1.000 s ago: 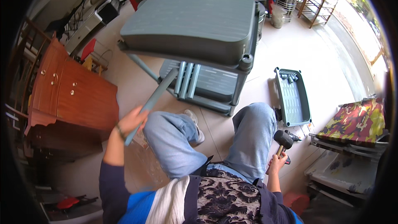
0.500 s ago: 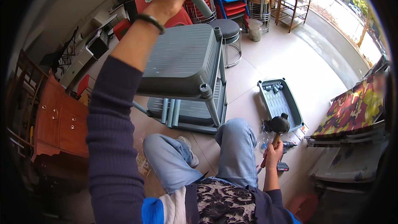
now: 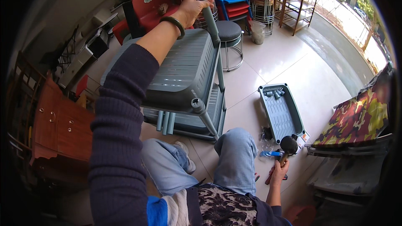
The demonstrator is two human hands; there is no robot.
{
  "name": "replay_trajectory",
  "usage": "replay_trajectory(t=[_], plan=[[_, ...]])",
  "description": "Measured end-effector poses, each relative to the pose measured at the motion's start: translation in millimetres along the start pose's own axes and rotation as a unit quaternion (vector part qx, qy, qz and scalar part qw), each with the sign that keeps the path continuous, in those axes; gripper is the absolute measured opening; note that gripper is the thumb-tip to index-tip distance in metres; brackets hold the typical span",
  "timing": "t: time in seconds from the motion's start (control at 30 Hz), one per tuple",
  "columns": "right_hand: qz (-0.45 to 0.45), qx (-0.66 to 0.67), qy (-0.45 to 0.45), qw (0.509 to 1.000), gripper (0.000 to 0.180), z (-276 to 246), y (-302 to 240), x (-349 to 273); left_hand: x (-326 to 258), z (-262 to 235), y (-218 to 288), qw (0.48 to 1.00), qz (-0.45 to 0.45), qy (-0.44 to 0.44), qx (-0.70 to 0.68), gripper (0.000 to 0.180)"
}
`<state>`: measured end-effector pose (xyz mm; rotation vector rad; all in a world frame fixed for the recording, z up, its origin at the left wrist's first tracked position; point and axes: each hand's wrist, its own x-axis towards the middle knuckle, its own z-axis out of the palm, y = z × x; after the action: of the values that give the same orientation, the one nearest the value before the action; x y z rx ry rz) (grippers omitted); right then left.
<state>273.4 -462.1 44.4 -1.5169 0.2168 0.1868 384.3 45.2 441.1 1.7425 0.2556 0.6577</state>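
My left hand (image 3: 190, 8) is raised and shut on a grey plastic pole (image 3: 205, 6) that stands up at the far corner of a grey plastic shelf rack (image 3: 180, 75). The rack has an upper tray and a lower tray joined by corner posts. Several loose grey poles (image 3: 164, 122) lie on the lower tray. Down at my right side, my right hand (image 3: 279, 171) is shut on the handle of a black rubber mallet (image 3: 288, 145), held low above the floor. My knees in blue jeans are just in front of the rack.
A loose grey shelf tray (image 3: 281, 113) with small fittings lies on the tiled floor to the right. A brown wooden cabinet (image 3: 58, 121) stands at left. Stacked plastic chairs (image 3: 150, 4), a round stool (image 3: 229, 31) and a wooden rack (image 3: 295, 6) stand behind. A patterned cloth (image 3: 356, 119) is at right.
My left hand lifted a grey pole from beside the lower tray up to the rack's far top corner. My right hand with the mallet barely moved.
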Motion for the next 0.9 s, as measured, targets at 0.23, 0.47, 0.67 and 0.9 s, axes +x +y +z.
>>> replay_trajectory(t=[0.23, 0.47, 0.67, 0.9], plan=[[-0.004, 0.023, -0.031, 0.999, 0.028, 23.6, -15.6, -0.1, 2.0, 2.0, 4.3, 0.998, 0.014, -0.024, 0.058, 0.019], [0.003, 0.011, -0.033, 0.999, 0.029, 22.2, -13.4, -3.3, -0.9, -3.8, 2.2, 1.0, 0.004, 0.0, 0.015, 0.017], [0.003, 0.015, -0.026, 1.0, 0.029, 20.2, -13.1, -2.0, 0.3, -12.9, -0.8, 1.0, 0.0, -0.001, 0.005, 0.015], [0.009, 0.012, -0.038, 0.999, 0.029, 27.7, -16.1, -4.5, -4.7, -8.2, -0.7, 1.0, -0.011, 0.012, -0.006, 0.015]])
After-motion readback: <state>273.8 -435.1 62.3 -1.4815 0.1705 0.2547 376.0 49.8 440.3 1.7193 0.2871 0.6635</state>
